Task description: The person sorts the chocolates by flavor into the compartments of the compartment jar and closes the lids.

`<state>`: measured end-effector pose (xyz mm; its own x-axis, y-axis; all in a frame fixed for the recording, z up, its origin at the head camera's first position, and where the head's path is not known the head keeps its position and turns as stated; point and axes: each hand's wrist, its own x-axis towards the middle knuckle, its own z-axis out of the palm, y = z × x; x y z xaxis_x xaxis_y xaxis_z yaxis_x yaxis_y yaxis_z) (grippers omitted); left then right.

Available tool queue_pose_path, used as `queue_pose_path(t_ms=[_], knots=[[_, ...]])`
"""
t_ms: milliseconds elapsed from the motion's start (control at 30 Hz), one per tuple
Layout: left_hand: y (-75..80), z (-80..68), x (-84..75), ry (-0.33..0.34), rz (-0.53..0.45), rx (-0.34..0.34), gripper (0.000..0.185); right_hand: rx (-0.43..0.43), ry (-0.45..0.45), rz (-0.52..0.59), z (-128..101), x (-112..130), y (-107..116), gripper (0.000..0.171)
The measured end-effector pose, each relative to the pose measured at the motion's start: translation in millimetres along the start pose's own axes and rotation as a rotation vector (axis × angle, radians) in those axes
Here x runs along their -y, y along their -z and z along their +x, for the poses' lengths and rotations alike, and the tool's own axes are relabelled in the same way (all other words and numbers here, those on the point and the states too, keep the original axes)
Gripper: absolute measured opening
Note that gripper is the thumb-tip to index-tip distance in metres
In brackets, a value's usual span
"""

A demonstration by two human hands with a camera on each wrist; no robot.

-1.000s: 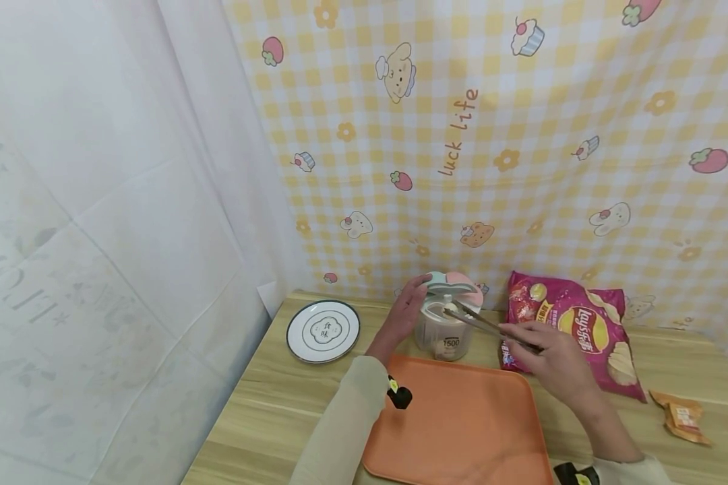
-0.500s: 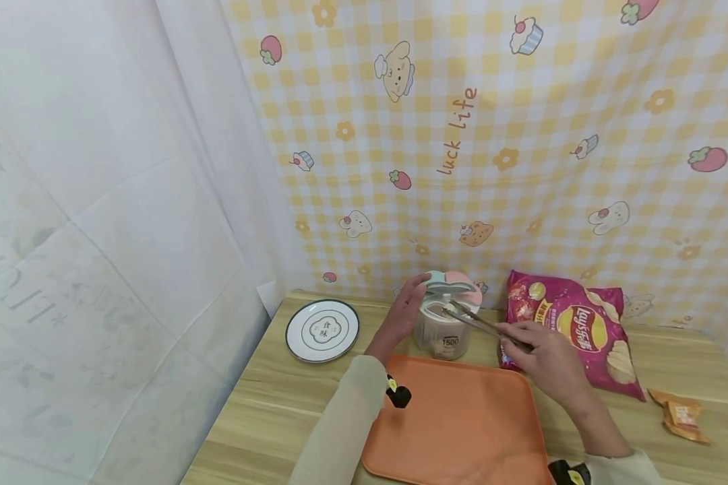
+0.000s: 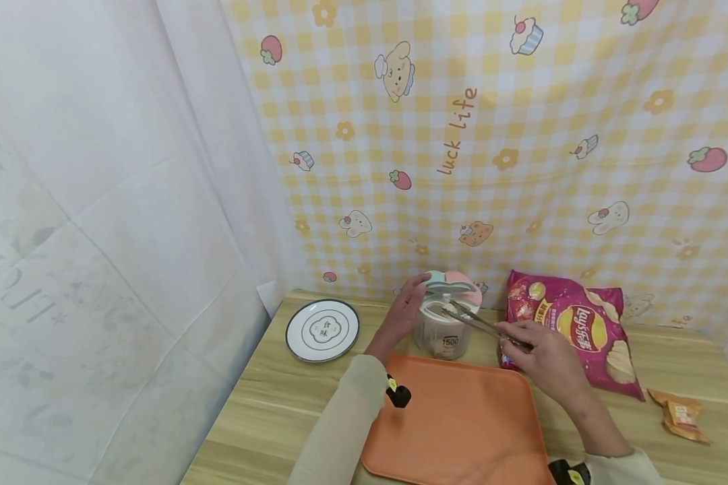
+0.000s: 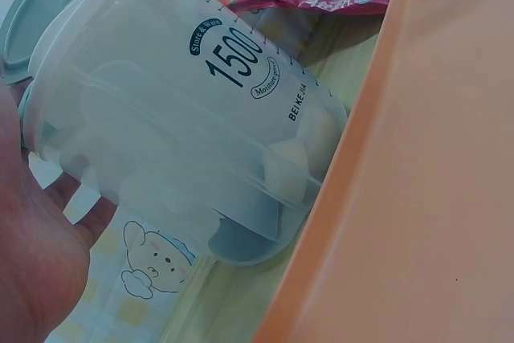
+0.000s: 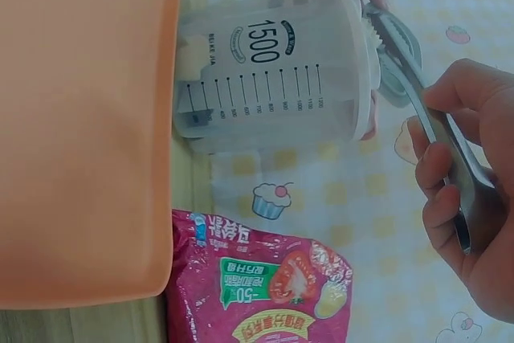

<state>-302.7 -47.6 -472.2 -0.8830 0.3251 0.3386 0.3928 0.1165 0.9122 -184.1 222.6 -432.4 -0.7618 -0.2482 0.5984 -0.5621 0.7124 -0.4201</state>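
Note:
A clear plastic container [image 3: 445, 333] marked 1500 stands on the wooden table just behind the orange tray [image 3: 461, 431], with its pastel lid [image 3: 456, 285] flipped open. My left hand [image 3: 408, 306] wraps round the container's left side. My right hand [image 3: 536, 353] grips metal tongs [image 3: 482, 325] whose tips sit at the container's mouth, with a small white piece [image 3: 447, 308] at them. The left wrist view shows pale pieces low inside the container [image 4: 185, 118]. In the right wrist view my fingers [image 5: 438, 174] curl round the tongs [image 5: 422, 102] beside the container [image 5: 273, 70].
A white plate [image 3: 323, 330] with a dark rim lies at the table's left. A pink crisps bag [image 3: 573, 330] lies to the right of the container, and a small orange packet [image 3: 679, 414] lies near the right edge. A checked cloth hangs right behind the table.
My right hand and the tongs have shifted slightly left and nearer the container's mouth. The left hand and the container have stayed in place.

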Motion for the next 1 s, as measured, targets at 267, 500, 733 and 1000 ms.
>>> queue_pose_path(t_ms=[267, 500, 733, 1000], knots=[[0.9, -1.0, -1.2, 0.002, -0.012, 0.0, 0.046, 0.025, -0.02, 0.009, 1.4, 3.5, 0.6, 0.032], [-0.1, -1.3, -2.5, 0.003, -0.005, 0.003, 0.047, 0.002, 0.005, 0.001, 3.3, 6.0, -3.2, 0.03], [-1.4, -1.0, -2.2, 0.0, -0.014, 0.003, 0.046, -0.028, 0.043, 0.013, 5.4, 5.1, -7.4, 0.029], [-1.5, -0.2, -2.7, 0.008, -0.026, 0.003, 0.044, 0.005, 0.004, 0.037, 5.0, 5.5, -8.1, 0.029]])
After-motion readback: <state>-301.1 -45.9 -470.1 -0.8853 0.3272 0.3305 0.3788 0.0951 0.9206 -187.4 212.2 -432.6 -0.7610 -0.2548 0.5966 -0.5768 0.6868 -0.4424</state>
